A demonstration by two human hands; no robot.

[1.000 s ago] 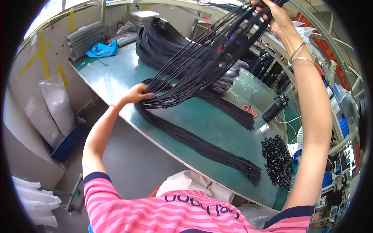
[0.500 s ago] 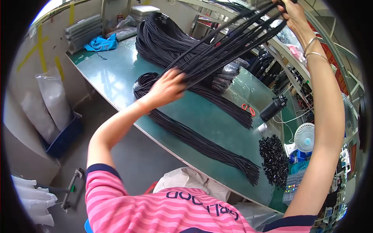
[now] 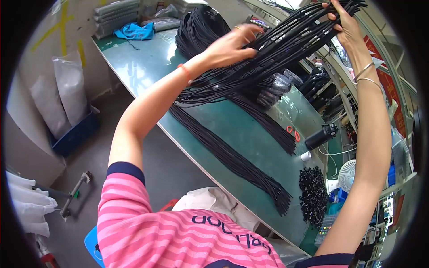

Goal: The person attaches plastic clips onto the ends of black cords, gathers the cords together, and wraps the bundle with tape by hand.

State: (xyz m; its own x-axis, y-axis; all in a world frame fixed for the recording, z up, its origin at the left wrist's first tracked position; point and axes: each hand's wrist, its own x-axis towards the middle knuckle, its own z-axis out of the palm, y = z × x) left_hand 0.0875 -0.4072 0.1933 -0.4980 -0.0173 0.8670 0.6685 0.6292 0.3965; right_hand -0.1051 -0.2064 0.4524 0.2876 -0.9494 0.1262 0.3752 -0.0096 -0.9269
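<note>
High at the upper right, my right hand is closed round a bundle of thin black cords, close to their ends. From there the cords hang in a long slope down to the left, toward the table. My left hand is beside the upper part of the bundle, its thumb and fingers spread apart and slightly blurred. Below it, a second black cord bundle lies stretched along the table's near side. A thick coiled heap of black cords sits behind my left hand.
On the green table are red-handled scissors, a black bottle, a white roll and a pile of small black parts. A small fan stands at the right edge. A blue cloth lies at the far left.
My left hand has moved up and right along the cords, and its fingers have opened off them. The right hand still grips the bundle. The view has shifted slightly.
</note>
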